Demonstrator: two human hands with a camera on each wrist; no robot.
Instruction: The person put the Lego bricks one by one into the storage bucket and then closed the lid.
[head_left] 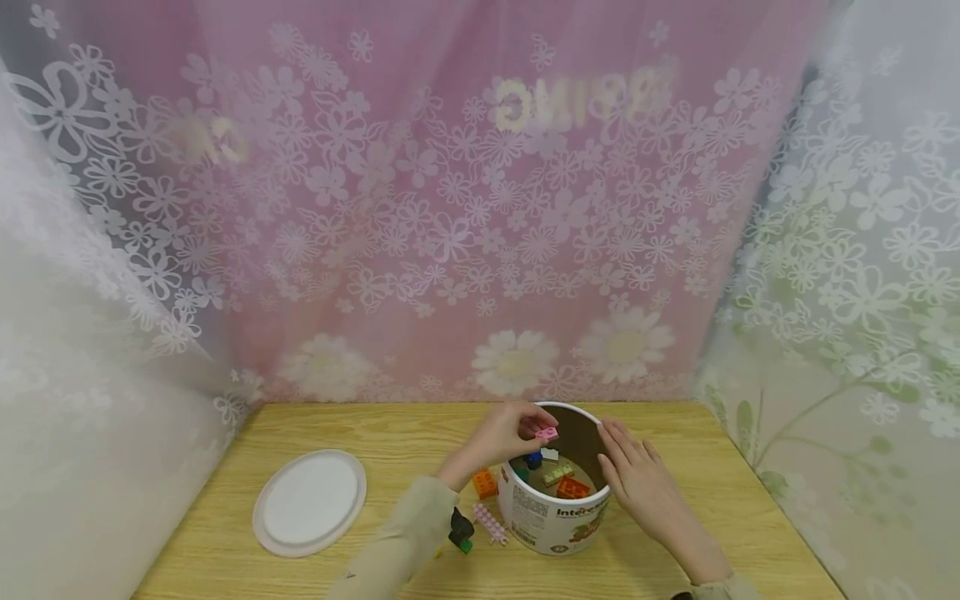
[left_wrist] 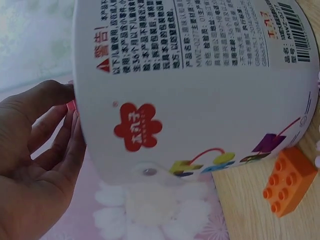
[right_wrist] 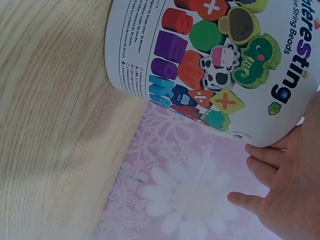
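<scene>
A white round tub [head_left: 555, 521] with printed sides stands on the table. Over its mouth, my left hand [head_left: 510, 429] pinches a small pink building brick [head_left: 547, 434] between thumb and fingers. In the left wrist view, the tub's rim hides most of that brick. My right hand [head_left: 637, 475] rests on the tub's right rim with its fingers fairly straight. Inside the tub lie a red-orange brick [head_left: 573, 488], a pale yellow-green brick [head_left: 558, 475], a white piece [head_left: 550, 454] and a blue piece [head_left: 533, 460].
Left of the tub, on the wooden table [head_left: 405, 442], lie an orange brick [left_wrist: 290, 181], a pink knobbly strip [head_left: 491, 524] and a black piece [head_left: 461, 527] with green beneath it. A white round lid [head_left: 311, 504] lies farther left. Flowered curtains [head_left: 480, 208] enclose the back and sides.
</scene>
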